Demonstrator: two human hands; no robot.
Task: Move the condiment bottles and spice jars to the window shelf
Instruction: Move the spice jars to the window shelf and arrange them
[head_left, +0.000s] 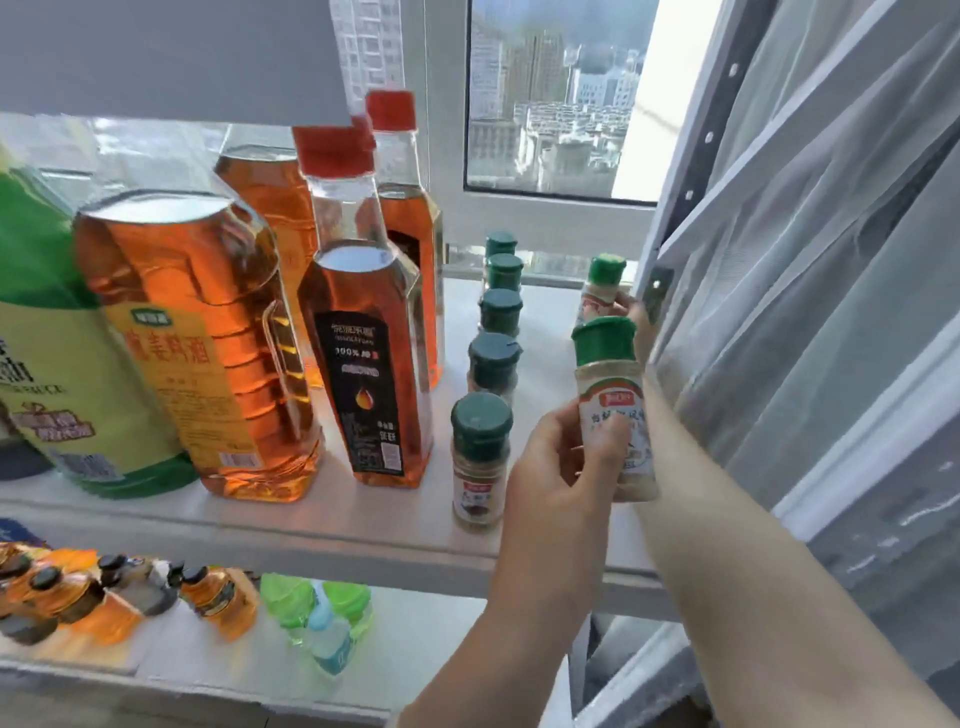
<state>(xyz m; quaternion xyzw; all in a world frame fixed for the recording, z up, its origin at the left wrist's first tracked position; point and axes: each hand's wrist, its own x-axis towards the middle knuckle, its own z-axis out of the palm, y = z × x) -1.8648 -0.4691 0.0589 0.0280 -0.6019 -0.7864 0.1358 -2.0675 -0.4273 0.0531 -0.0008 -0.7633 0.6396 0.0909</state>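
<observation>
Progress looks far along: bottles (197, 332) stand at the left of the shelf (545, 332), and a jar row (493, 358) of five runs back beside them. Left hand (556, 467) pinches the near jar (615, 415), held over the shelf's front right; right hand (636, 322) grips the far jar (602, 283) at the back, close to the frame (660, 291). Small bottles (208, 597) on the lower ledge (426, 623) may remain. Open room lies between jar row and frame; the front edge is near

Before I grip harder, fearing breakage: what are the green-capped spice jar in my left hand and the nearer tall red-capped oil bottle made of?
Green-capped spice jar in left hand: clear body, plastic or glass; matte cap, seemingly plastic. Tall red-capped oil bottle: glossy faceted walls, likely plastic.
</observation>
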